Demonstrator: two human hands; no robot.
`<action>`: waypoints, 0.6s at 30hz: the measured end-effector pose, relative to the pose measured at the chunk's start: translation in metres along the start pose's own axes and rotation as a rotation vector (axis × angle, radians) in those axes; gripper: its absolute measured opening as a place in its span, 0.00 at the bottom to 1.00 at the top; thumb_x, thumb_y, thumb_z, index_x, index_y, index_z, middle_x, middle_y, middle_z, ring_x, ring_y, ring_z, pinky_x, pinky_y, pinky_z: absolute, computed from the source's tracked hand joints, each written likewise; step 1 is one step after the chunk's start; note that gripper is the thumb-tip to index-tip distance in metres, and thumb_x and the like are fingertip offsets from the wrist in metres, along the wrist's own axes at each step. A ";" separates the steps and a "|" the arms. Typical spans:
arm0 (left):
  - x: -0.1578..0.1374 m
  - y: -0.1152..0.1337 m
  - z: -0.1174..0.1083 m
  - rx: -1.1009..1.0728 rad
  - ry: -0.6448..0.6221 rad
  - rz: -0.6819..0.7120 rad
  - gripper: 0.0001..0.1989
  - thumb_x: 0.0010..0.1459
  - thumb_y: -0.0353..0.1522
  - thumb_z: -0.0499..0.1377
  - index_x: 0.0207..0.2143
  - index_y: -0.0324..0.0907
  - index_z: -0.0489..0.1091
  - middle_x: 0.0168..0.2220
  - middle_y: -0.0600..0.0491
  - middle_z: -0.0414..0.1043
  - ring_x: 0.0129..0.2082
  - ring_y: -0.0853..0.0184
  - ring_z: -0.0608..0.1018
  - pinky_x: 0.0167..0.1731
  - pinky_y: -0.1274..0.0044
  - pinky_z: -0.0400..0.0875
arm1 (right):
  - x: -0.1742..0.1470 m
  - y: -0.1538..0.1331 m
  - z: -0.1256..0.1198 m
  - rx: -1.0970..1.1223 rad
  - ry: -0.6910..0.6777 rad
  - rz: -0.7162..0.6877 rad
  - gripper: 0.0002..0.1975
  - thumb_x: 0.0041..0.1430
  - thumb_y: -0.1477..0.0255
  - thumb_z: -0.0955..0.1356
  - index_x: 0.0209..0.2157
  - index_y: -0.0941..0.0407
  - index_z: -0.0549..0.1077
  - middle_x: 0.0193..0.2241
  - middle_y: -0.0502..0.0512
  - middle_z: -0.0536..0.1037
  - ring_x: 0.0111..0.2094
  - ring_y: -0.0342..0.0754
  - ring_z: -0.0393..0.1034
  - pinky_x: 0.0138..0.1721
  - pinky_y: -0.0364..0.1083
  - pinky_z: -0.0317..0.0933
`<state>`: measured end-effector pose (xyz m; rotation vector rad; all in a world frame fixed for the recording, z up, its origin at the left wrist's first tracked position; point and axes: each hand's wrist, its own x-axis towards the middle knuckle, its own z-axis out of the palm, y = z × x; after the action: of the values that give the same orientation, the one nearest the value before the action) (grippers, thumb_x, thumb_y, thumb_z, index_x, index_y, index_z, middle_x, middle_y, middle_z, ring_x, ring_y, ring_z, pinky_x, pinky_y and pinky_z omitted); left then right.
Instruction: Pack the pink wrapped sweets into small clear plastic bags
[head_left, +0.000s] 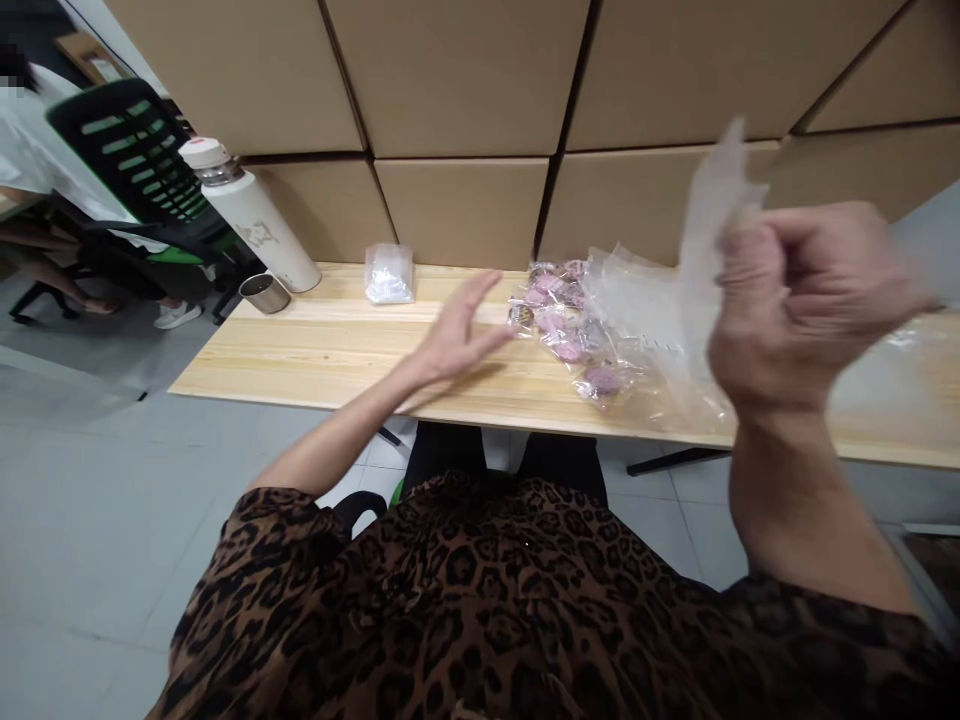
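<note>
— How are the hands posed?
— The right hand (pixel 806 300) is raised, fisted around a thin clear plastic bag (pixel 716 210). The left hand (pixel 457 335) hovers flat, fingers spread, over the pale wooden counter (pixel 315 345).
— Anything nearby?
— Crinkly clear packets of round pink pieces (pixel 559 320), just right of it.

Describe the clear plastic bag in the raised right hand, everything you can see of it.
The clear plastic bag is thin, see-through film, blurred by motion. It stands upright above the right hand, which is closed in a fist round its lower part, raised above the wooden table. Its top edge looks ragged against the cardboard boxes. It appears empty, though the blur leaves that unsure. Nothing else touches it.
</note>
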<state>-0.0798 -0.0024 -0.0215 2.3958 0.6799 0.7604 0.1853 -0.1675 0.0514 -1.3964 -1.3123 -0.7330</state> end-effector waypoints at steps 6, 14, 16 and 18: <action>-0.017 0.066 0.078 -0.512 0.008 0.010 0.54 0.59 0.54 0.73 0.78 0.43 0.57 0.76 0.34 0.66 0.76 0.40 0.71 0.70 0.47 0.74 | -0.020 -0.079 0.073 0.292 -0.352 -0.099 0.15 0.80 0.68 0.63 0.41 0.53 0.80 0.38 0.56 0.84 0.38 0.50 0.77 0.42 0.52 0.73; -0.038 0.036 0.051 -1.050 0.500 -0.436 0.19 0.71 0.32 0.59 0.63 0.48 0.72 0.55 0.47 0.86 0.53 0.61 0.88 0.53 0.66 0.86 | -0.019 -0.083 0.061 0.360 -0.984 0.060 0.21 0.80 0.64 0.58 0.58 0.46 0.81 0.55 0.58 0.84 0.56 0.58 0.79 0.57 0.62 0.77; -0.055 0.030 0.028 -1.028 0.623 -0.536 0.27 0.65 0.25 0.57 0.65 0.49 0.72 0.53 0.48 0.87 0.50 0.63 0.88 0.53 0.67 0.86 | -0.013 -0.063 0.055 0.306 -0.807 0.139 0.21 0.79 0.64 0.59 0.58 0.49 0.80 0.53 0.60 0.84 0.55 0.58 0.78 0.56 0.61 0.76; -0.077 0.024 0.005 -0.964 0.764 -0.599 0.27 0.59 0.25 0.59 0.61 0.48 0.76 0.49 0.49 0.88 0.46 0.65 0.88 0.53 0.69 0.86 | -0.007 -0.037 0.057 0.244 -0.657 0.191 0.19 0.77 0.64 0.60 0.54 0.52 0.81 0.50 0.61 0.84 0.52 0.58 0.79 0.55 0.60 0.75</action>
<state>-0.1242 -0.0674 -0.0385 0.9315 0.9518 1.3270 0.1362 -0.1218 0.0393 -1.5926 -1.6641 0.0375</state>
